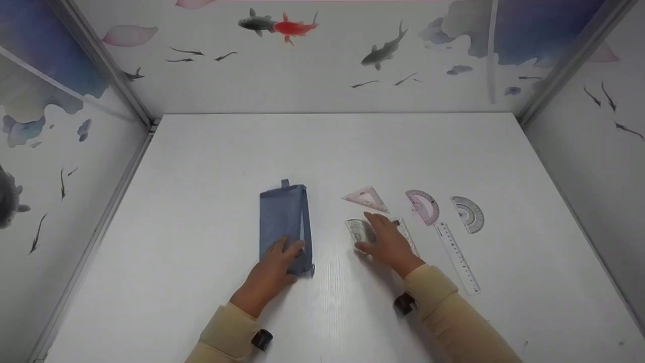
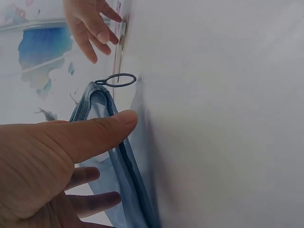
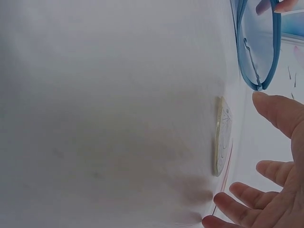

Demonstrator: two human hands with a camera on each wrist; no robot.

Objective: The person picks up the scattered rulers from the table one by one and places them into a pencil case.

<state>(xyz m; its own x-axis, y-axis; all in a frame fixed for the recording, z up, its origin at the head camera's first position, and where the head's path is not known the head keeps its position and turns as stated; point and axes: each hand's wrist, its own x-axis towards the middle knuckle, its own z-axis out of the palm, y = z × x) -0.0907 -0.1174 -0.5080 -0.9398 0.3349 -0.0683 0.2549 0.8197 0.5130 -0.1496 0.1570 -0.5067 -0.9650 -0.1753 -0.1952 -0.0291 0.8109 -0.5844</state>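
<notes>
A blue zip pouch lies upright in the head view, its right-hand zip edge gaping. My left hand rests on its lower part; in the left wrist view, the thumb stretches across the zip edge and the fingers look fairly straight. My right hand reaches over a clear protractor, with thumb and fingers spread around it. In the right wrist view that protractor lies flat, apart from the thumb. A clear ruler is partly hidden beneath the right hand.
Beyond the right hand lies a pinkish set square. To the right are a pink protractor, another clear protractor and a clear ruler. Printed panels border the white table.
</notes>
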